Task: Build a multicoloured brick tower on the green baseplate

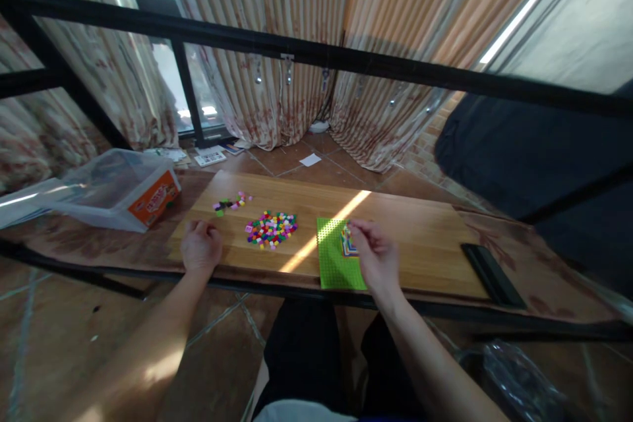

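Note:
My left hand [202, 246] rests curled into a loose fist near the left end of the wooden board, and no object shows in it. A green studded baseplate [336, 275] lies near the board's front edge. On it sits a square build of bricks in nested coloured outlines [347, 245], partly hidden by my fingers. Over the right part of the baseplate, my right hand [378, 257] is pinched closed at this build. Whatever lies between its fingertips is too small to make out. A pile of small coloured bricks [273, 229] lies between my hands.
A smaller scatter of bricks [232, 203] lies behind the pile on the wooden board [420, 231]. A clear plastic bin [119, 184] with an orange label stands at the left. At the right lies a long black object [492, 275]. A dark metal bar [316, 53] crosses beyond the board.

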Demonstrator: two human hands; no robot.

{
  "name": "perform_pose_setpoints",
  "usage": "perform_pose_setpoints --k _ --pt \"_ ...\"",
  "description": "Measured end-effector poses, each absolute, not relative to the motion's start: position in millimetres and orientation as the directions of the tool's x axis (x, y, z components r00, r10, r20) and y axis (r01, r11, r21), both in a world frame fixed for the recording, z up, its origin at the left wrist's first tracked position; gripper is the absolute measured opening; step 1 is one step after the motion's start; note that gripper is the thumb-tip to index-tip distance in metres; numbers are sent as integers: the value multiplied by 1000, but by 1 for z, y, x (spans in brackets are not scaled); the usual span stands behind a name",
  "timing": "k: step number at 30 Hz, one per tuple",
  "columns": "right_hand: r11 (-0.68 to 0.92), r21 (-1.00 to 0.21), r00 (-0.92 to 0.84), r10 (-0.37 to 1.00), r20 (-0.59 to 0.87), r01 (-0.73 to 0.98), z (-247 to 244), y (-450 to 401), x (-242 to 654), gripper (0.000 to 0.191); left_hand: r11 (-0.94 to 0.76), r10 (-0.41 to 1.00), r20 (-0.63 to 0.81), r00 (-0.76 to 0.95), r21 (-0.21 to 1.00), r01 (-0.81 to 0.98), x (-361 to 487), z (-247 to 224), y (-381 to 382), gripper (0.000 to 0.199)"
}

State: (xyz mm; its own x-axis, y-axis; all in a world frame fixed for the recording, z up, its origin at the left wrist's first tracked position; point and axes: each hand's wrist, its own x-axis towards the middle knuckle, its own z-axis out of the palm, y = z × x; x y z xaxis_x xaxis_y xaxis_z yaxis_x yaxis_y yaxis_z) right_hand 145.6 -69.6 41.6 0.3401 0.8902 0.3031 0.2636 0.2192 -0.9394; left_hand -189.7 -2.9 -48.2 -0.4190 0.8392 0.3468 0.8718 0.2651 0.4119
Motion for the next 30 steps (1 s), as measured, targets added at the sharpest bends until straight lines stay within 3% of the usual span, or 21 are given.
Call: perform_pose_setpoints --k 3,7,11,17,23,27,30 --pt "221 -867 93 952 291 446 22 -72 113 22 260 834 356 -422 421 869 -190 -50 -3 25" --pt "225 -724 -61 967 245 652 -3 -53 89 22 246 830 368 -419 432 867 -190 -52 -3 23" --pt "209 -612 -82 970 230 763 -21 -23 82 24 251 829 368 -421 428 868 -191 -55 -2 22" --pt "285 -620 -114 947 301 731 -30 6 70 19 256 829 366 -423 424 869 -191 -57 -2 21" --pt "172 -535 -83 979 187 827 -32 17 51 17 251 828 373 -418 421 872 -191 -55 -4 20" --pt "138 -591 -38 983 180 795 -31 17 47 16 246 826 378 -418 425 871 -190 -54 -4 20" --pt "107 -794 43 985 164 598 -24 12 51 15 242 825 379 -419 434 868 -190 -55 -4 21"
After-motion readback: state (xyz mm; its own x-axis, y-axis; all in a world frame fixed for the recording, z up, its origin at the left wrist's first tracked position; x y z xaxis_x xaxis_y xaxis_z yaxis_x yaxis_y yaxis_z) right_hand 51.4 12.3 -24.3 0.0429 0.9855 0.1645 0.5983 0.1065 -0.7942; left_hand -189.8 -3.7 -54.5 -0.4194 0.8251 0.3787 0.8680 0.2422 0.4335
